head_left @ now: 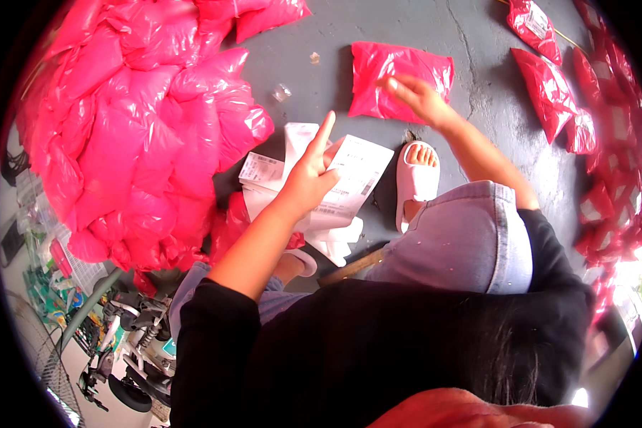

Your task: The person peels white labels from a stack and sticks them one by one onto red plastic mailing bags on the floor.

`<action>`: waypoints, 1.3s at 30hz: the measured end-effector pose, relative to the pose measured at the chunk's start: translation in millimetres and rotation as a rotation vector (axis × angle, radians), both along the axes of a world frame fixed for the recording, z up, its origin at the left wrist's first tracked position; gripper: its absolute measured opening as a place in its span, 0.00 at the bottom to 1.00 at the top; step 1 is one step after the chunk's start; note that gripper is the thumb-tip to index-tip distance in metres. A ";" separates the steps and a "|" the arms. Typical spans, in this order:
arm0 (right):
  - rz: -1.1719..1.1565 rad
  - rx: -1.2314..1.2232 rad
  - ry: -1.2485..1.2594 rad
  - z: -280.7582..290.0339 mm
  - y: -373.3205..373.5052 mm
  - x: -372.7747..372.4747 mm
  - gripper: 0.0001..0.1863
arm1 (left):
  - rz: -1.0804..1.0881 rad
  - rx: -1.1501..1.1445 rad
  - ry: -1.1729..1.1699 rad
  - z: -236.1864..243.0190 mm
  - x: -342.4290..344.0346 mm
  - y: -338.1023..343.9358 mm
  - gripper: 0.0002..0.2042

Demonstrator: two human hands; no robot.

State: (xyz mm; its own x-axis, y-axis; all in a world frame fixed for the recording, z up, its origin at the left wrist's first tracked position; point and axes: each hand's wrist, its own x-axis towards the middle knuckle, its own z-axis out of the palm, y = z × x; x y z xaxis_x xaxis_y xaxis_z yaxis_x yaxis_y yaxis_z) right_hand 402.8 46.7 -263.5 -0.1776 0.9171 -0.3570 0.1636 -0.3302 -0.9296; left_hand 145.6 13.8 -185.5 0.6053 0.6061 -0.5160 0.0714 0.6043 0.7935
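My left hand (308, 178) is closed on a folded strip of white printed labels (357, 167), its index finger stretched out and its other fingers curled in. The strip hangs in loose folds between my legs. Farther off and to the right, a filled pink plastic mailing bag (378, 64) lies flat on the floor. My right hand (417, 98) is over the bag's near part, fingers stretched and holding nothing. Whether its palm presses on the bag I cannot tell.
A big heap of filled pink bags (135, 135) rises at the left. More pink bags (546, 93), some with white labels, lie at the right. A white slipper (415, 182) is on my right foot. A small clear plastic scrap (282, 93) lies on the grey floor (478, 28).
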 end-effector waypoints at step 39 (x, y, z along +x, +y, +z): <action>-0.053 0.434 -1.592 -87.4 36.0 57.8 0.29 | 0.159 -1.181 0.367 -209.1 -17.4 -108.5 0.17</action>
State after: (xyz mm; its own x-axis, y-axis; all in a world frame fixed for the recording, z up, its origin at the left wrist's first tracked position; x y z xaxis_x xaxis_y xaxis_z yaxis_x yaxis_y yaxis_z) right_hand 460.6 82.6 -350.9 0.1255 0.9836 0.1296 0.9810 -0.1425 0.1316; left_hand 128.3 -94.7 -394.6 0.2724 -0.2898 -0.9175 0.0342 0.9559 -0.2918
